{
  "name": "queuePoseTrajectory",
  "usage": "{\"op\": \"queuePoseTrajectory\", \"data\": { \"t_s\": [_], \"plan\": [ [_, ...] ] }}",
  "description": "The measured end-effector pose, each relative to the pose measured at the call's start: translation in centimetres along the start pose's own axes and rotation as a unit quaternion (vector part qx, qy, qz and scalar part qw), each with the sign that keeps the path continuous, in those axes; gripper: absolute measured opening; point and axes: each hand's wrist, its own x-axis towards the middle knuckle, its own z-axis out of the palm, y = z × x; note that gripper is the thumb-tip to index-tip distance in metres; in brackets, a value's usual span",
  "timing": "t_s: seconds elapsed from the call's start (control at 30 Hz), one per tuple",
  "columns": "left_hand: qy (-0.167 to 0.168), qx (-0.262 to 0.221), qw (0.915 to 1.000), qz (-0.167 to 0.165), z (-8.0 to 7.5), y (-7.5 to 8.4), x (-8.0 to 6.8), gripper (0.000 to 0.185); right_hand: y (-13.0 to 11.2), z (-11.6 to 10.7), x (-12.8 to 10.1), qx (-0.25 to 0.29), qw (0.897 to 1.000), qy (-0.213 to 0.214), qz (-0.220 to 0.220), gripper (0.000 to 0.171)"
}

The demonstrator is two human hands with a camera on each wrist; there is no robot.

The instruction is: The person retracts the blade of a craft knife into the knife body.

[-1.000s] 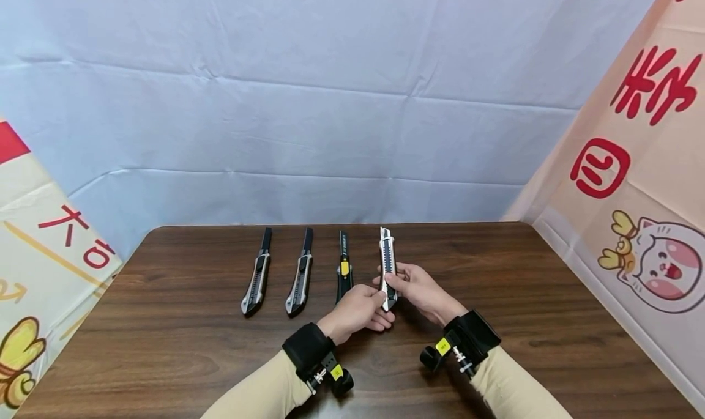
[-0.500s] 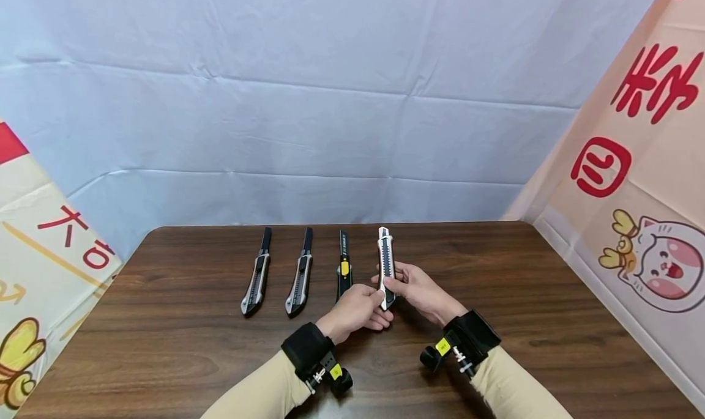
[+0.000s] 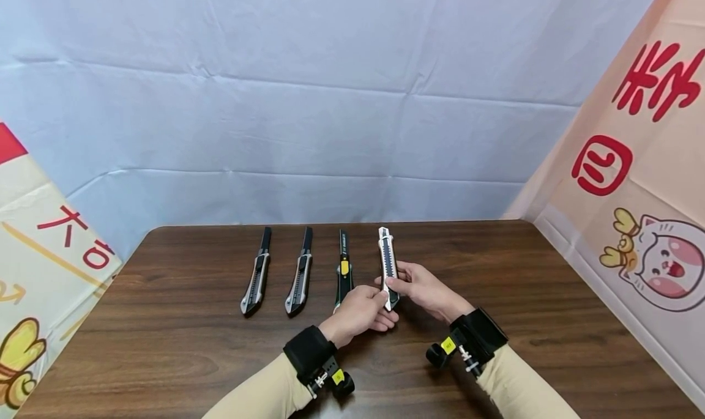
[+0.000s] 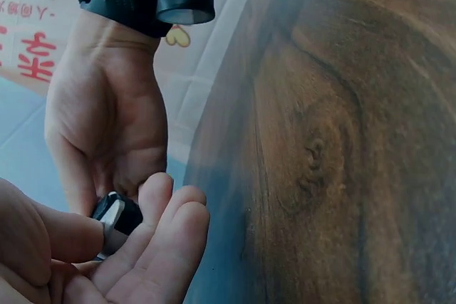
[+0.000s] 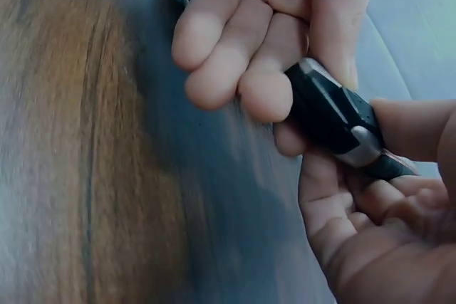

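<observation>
A silver-and-black utility knife (image 3: 387,254) stands between both hands, its narrow end pointing toward the back of the table. My left hand (image 3: 357,314) pinches its near end between thumb and fingers; the other fingertips extend beyond it. From the right side, my right hand (image 3: 428,292) grips the lower part of the handle, thumb on top. The right wrist view shows the black butt of the knife (image 5: 331,112) between the two hands. In the left wrist view, only its end (image 4: 117,218) shows; the rest is hidden by fingers.
On the wooden table (image 3: 165,358), two grey-and-black utility knives (image 3: 256,279) (image 3: 300,279) lie side by side at left. A black utility knife with a yellow slider (image 3: 344,266) lies nearer, partly behind my left hand. A pale cloth (image 3: 330,131) hangs behind; printed banners flank the table.
Both hands keep their hold on the knife. It has shifted very slightly left and then back right, and my right wrist has moved a little to the right. The other knives stay put.
</observation>
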Motion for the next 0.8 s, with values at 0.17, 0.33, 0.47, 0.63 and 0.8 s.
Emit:
{"op": "queuePoseTrajectory", "data": {
  "t_s": [0.17,0.33,0.47,0.63,0.8],
  "plan": [
    [-0.011,-0.002,0.9999,-0.003,0.2,-0.1,0.0,0.038,0.0,-0.1,-0.2,-0.007,1.000,0.023,0.016,0.052],
    [-0.035,0.006,0.9993,-0.013,0.1,-0.1,0.1,0.037,-0.2,-0.2,-0.5,-0.021,0.999,0.038,0.032,0.052],
    [-0.049,0.012,0.9985,-0.022,0.3,-0.1,0.1,0.035,-0.3,-0.4,-0.9,-0.032,0.998,0.041,0.037,0.051],
    [-0.046,0.029,0.9983,-0.021,0.7,0.2,0.2,0.030,-0.2,-0.6,-1.2,-0.041,0.997,0.053,0.040,0.048],
    [-0.046,0.051,0.9976,-0.007,1.1,0.3,0.8,0.026,0.0,-1.0,-1.4,-0.053,0.995,0.065,0.048,0.045]
  ]
}}
